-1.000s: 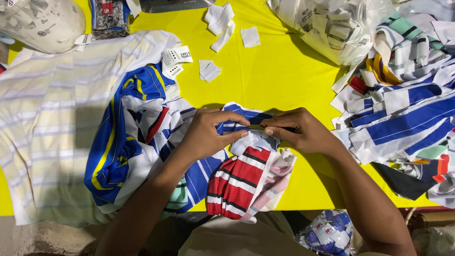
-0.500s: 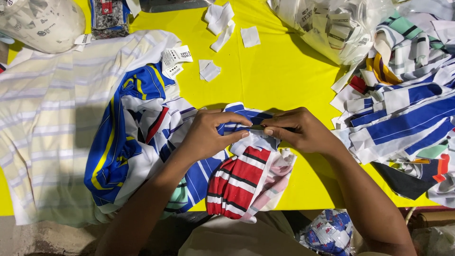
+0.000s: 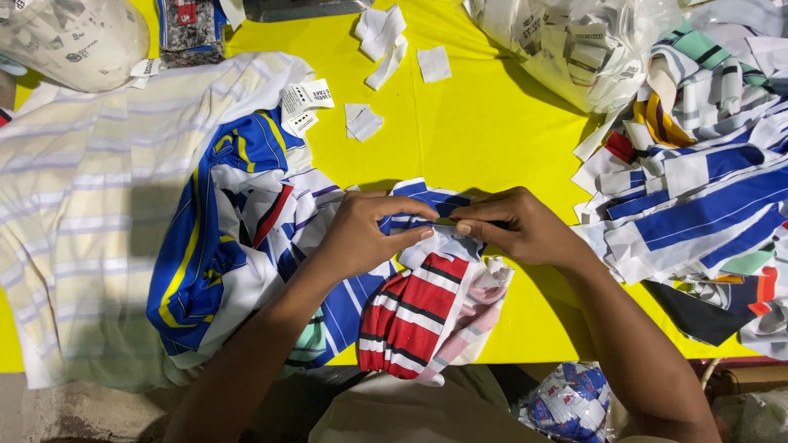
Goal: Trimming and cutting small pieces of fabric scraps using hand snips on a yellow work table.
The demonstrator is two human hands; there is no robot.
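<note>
My left hand (image 3: 365, 234) and my right hand (image 3: 513, 226) meet at the middle of a yellow table (image 3: 468, 131). Both pinch the top edge of a blue-and-white striped fabric piece (image 3: 427, 201) between thumb and fingers. Just below the hands lies a red, white and black striped collar piece (image 3: 410, 316). To the left sits a crumpled blue, white and yellow garment (image 3: 217, 246). Whether a small tool is held in the right fingers is hidden.
A pale yellow striped shirt (image 3: 82, 205) covers the left side. Small white label tags (image 3: 304, 102) and paper scraps (image 3: 382, 37) lie at the back. A clear bag of labels (image 3: 566, 45) and a heap of striped collars (image 3: 698, 189) fill the right.
</note>
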